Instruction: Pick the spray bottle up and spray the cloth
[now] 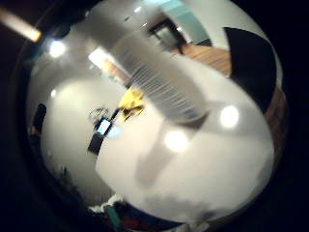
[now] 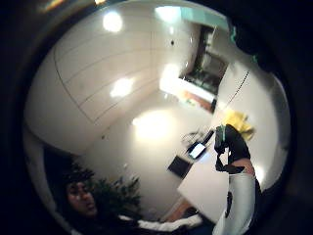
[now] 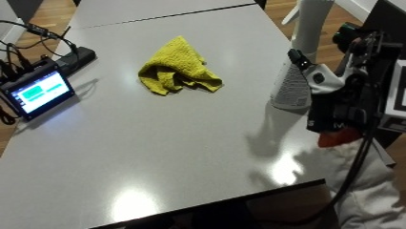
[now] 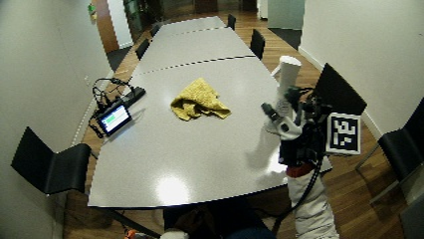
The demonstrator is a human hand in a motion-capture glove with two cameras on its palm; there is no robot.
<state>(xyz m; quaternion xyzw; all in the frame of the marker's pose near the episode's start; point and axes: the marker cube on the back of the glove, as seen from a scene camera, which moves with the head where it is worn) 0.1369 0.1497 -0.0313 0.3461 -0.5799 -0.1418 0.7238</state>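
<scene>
white spray bottle [image 3: 298, 71] held tilted by hand [image 3: 339, 102]; label unreadable.

A long grey bench [image 4: 199, 149] runs down a narrow meeting room, joined end to end with more grey sections that stretch toward the far end. Ceiling lights glare as bright patches on its glossy top. Black chairs stand around it: one chair [image 4: 50, 167] near the left corner, another chair [image 4: 405, 149] at the right edge, and others [image 4: 257, 44] lined along the far sides. The walls [image 4: 358, 40] are plain white. The floor [image 4: 344, 184] is warm brown wood planks. A small lit screen [image 3: 36, 91] with black cables [image 3: 19, 59] sits at the left edge of the bench.
</scene>
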